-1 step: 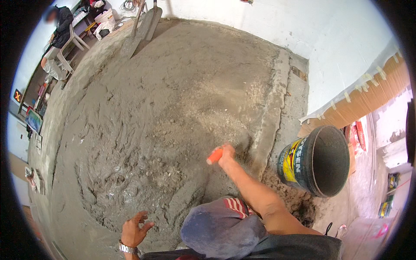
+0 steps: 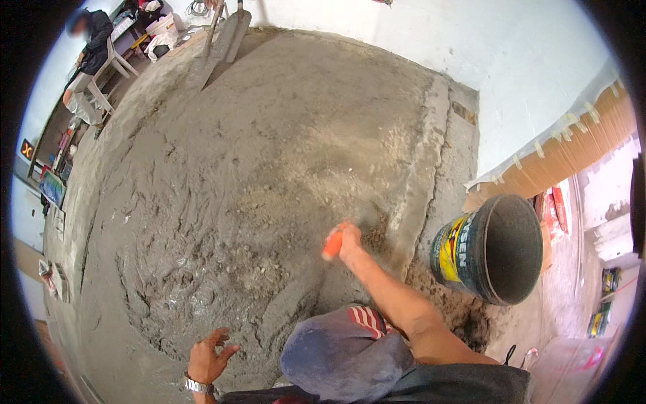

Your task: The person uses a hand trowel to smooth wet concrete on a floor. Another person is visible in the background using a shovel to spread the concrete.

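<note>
My right hand (image 2: 348, 239) grips the orange handle (image 2: 331, 244) of a tool whose grey working end (image 2: 367, 217) is hard to make out against the wet mortar (image 2: 182, 222). Below it, my right forearm stretches up from the lower edge. My left hand (image 2: 214, 353), with a metal watch on its wrist, hovers over or rests near the mortar at lower left, fingers bent but apart and holding nothing. Between my arms is faded blue-grey cloth (image 2: 336, 350) with red and white stripes.
A black bucket (image 2: 505, 249) stands to my right, beside cardboard (image 2: 565, 148) taped along the white wall. Two shovels (image 2: 235, 37) lean at the back. A person (image 2: 91, 47) sits on a white plastic chair at upper left, near a cluttered bench.
My right hand and the orange-handled tool have shifted very slightly. My left hand looks the same.
</note>
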The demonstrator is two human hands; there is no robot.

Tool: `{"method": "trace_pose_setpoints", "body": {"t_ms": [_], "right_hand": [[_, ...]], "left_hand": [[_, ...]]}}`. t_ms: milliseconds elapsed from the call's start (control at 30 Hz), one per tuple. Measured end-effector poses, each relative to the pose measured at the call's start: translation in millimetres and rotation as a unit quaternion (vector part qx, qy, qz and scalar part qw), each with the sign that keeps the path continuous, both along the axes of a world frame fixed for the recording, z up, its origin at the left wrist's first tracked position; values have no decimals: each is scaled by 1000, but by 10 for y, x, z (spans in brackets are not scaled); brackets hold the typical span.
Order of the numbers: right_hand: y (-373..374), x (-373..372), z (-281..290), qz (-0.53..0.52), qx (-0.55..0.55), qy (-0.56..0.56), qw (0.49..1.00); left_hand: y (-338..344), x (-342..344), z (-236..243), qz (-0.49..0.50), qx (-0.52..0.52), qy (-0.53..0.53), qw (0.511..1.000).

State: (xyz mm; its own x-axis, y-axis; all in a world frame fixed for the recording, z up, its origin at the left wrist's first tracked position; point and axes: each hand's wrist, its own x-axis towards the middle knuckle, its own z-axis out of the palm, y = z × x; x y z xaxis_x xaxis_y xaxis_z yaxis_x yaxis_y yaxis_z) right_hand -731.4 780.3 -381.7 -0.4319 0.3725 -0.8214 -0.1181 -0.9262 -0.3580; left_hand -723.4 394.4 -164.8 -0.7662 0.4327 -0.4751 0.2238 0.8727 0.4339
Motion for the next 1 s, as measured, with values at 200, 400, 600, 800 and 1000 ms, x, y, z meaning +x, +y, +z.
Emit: {"method": "trace_pose_setpoints", "body": {"t_ms": [200,400,600,800,1000], "right_hand": [[-145,117,52,-18,51,-52,997],[-148,66,-15,177,99,-48,978],[-13,87,-157,20,91,-102,990],[154,274,112,363,223,-72,902],[875,385,-123,356,561,-199,720]], "left_hand": [[-140,57,9,10,-4,8,1000],[-112,55,27,20,-5,0,1000],[-69,50,87,16,-1,-3,1000],[-132,70,-28,16,3,0,1000],[30,-6,-48,-3,4,-7,1000]]}}
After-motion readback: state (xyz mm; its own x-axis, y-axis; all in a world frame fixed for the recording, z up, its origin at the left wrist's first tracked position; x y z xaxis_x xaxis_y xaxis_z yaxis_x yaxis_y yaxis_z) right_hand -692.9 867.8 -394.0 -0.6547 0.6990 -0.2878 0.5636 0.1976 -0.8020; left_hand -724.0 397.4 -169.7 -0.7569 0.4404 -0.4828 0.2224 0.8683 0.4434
